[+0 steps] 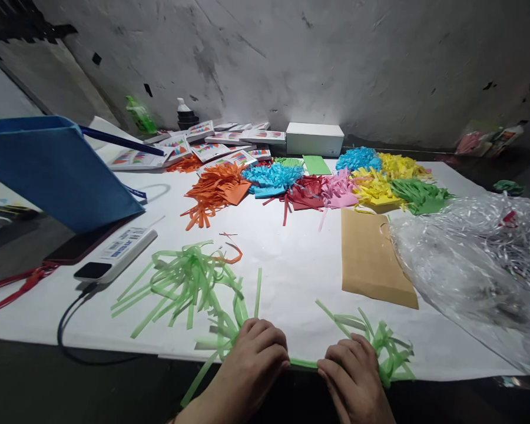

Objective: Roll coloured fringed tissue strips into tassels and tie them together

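A light green fringed paper tassel stretches between my two hands at the table's front edge. Its middle is a narrow band, and loose strips fan out beyond each hand. My left hand is closed around the band on the left, fingers curled over it. On the right, my right hand grips the band with its fingers together. Both thumbs are mostly hidden. Beyond my left hand lies a loose heap of light green strips, with a thin orange strip beside it.
Fringed bundles lie across the back: orange, blue, dark red, pink, yellow and green. A brown envelope and clear plastic bag are on the right. A white power bank and blue folder stand left.
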A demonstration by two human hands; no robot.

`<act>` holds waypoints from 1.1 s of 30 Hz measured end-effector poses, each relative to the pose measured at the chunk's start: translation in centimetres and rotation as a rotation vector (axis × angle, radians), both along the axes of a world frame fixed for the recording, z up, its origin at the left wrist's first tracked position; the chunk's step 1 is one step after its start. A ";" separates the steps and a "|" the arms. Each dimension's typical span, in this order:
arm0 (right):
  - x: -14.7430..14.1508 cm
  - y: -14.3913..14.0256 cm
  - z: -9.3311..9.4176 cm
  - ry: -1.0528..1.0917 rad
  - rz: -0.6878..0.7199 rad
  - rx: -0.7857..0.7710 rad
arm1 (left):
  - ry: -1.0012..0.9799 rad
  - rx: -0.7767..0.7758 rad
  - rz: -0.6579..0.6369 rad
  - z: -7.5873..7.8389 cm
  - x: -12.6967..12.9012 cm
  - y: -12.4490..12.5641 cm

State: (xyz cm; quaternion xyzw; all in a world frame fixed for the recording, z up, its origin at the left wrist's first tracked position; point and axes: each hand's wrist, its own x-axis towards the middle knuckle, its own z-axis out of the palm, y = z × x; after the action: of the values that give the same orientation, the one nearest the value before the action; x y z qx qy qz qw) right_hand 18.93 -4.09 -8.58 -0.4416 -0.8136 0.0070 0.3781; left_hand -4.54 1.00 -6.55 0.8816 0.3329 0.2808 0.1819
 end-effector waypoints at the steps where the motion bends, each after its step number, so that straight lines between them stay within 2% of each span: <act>1: -0.2 -0.2 -0.1 0.031 -0.044 -0.014 | 0.031 -0.044 0.023 0.2 0.0 -0.1; 5: -1.7 -0.8 -0.4 0.174 -0.254 -0.065 | 0.124 -0.140 0.117 1.3 0.5 -0.3; 7: -2.4 -0.8 -0.6 0.199 -0.311 -0.054 | 0.177 -0.165 0.144 1.6 0.8 -0.3; 12: -3.5 -0.3 -1.4 0.085 -0.168 0.127 | 0.258 -0.196 0.171 2.0 1.6 -0.2; 14: -3.7 -0.1 -1.5 0.053 -0.162 0.246 | 0.255 -0.210 0.150 2.1 1.5 -0.3; 16: -3.7 0.0 -1.1 0.057 -0.156 0.321 | 0.221 -0.256 0.093 2.6 1.3 -0.5; 18: -3.2 -0.1 0.1 0.062 -0.125 0.350 | 0.139 -0.332 0.031 3.5 1.1 -0.8; 20: -2.2 -0.4 2.0 0.033 -0.103 0.367 | 0.030 -0.489 -0.019 4.5 1.4 -1.0; 22: -0.9 -0.7 4.1 -0.027 -0.114 0.400 | -0.107 -0.778 -0.036 5.2 2.2 -1.1; 24: 0.5 -0.9 5.9 -0.100 -0.119 0.396 | -0.272 -1.109 -0.053 5.3 3.5 -1.2; 26: 1.5 -0.8 6.9 -0.083 -0.124 0.391 | -0.449 -1.319 -0.100 5.0 5.0 -1.2; 28: 2.1 -0.7 6.8 0.026 -0.121 0.359 | -0.562 -1.305 -0.146 4.6 6.5 -1.1; 31: 2.4 -0.8 5.3 0.150 -0.092 0.276 | -0.598 -1.003 -0.115 4.2 8.2 -1.1; 33: 2.6 -1.0 3.8 0.198 -0.137 0.275 | -0.541 -0.858 -0.118 4.2 9.0 -0.9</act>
State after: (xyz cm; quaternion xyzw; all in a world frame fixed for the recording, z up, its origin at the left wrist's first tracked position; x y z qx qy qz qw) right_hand 21.52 -5.05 -4.73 -0.4375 -0.7336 -0.0865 0.5127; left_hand 4.44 0.06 -2.35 0.6405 0.3086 0.3264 0.6229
